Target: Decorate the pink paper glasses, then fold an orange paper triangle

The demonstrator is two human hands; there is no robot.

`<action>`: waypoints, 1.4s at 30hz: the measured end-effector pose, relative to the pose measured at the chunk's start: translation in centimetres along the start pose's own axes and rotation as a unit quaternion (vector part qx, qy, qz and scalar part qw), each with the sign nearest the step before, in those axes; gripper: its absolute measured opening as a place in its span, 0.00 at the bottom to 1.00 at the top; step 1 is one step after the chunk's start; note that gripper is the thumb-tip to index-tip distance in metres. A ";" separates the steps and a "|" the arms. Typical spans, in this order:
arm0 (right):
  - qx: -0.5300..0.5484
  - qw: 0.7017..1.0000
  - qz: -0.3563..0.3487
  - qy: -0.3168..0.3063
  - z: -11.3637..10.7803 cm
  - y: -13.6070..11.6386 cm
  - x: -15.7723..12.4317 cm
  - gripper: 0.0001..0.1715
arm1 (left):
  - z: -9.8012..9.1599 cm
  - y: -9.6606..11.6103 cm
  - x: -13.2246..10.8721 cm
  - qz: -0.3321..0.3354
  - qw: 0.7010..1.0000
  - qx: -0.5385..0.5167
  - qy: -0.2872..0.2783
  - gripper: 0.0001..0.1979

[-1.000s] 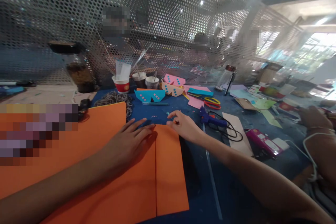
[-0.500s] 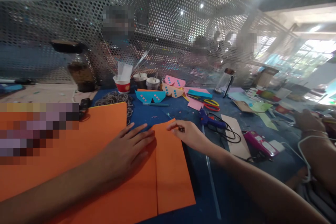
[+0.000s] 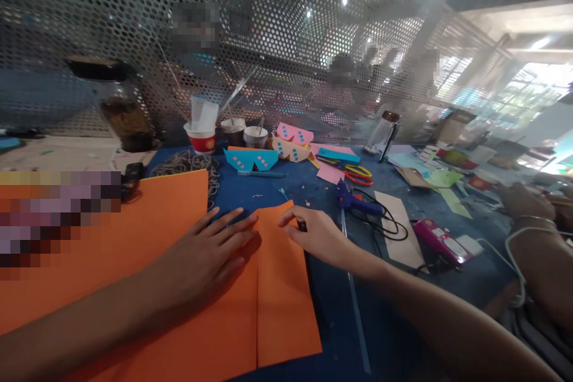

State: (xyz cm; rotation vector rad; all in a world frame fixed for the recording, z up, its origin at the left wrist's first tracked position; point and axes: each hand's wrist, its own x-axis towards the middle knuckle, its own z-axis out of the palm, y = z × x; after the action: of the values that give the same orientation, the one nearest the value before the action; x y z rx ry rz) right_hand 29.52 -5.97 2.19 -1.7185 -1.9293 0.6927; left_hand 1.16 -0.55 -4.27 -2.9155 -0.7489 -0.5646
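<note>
A large orange paper sheet (image 3: 188,310) lies on the blue table (image 3: 394,322), with a narrower strip of it (image 3: 280,292) lying flat on the right of a straight edge line. My left hand (image 3: 210,250) rests flat on the sheet, fingers stretched toward its top edge. My right hand (image 3: 311,233) pinches the strip's top right corner between thumb and fingers.
Beyond the sheet stand paper cups (image 3: 201,138), folded blue (image 3: 250,159) and pink paper pieces (image 3: 295,134), scissors (image 3: 358,174), a blue glue gun (image 3: 356,202) with cable, and a pink tool (image 3: 441,240). A perforated metal screen (image 3: 286,42) backs the table. Another person's arm (image 3: 537,245) is at the right.
My right hand has drawn the strip's top corner slightly down and toward me. The left hand stays flat on the sheet. The view has shifted a little.
</note>
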 end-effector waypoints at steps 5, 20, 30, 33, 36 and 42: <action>0.007 1.000 0.008 -0.009 -0.2 -0.2 0.0 0.15 | 0.0 -0.2 -0.2 -0.008 1.000 -0.006 -0.019 0.23; 0.015 1.000 0.014 -0.005 0.3 0.1 0.2 0.13 | 0.2 -0.1 -0.2 0.003 1.000 -0.016 0.014 0.29; -0.015 1.000 0.023 -0.009 0.3 -0.1 0.2 0.14 | -0.1 0.0 -0.1 0.002 1.000 0.001 -0.006 0.25; -0.012 1.000 0.015 -0.008 0.3 -0.1 0.1 0.14 | 0.0 0.0 -0.2 -0.001 1.000 0.003 -0.008 0.27; -0.005 1.000 0.016 -0.008 0.2 -0.1 -0.1 0.12 | 0.0 0.1 -0.2 -0.003 1.000 -0.004 -0.010 0.27; 0.034 0.999 0.014 -0.009 -0.1 0.0 -0.1 0.10 | -0.5 0.1 0.3 -0.024 0.999 -0.029 -0.017 0.26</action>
State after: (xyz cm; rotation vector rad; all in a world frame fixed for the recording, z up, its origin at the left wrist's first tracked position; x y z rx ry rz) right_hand 29.61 -6.09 2.27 -1.7070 -1.8743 0.7777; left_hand 1.31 -0.60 -3.72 -2.9743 -0.8237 -0.5529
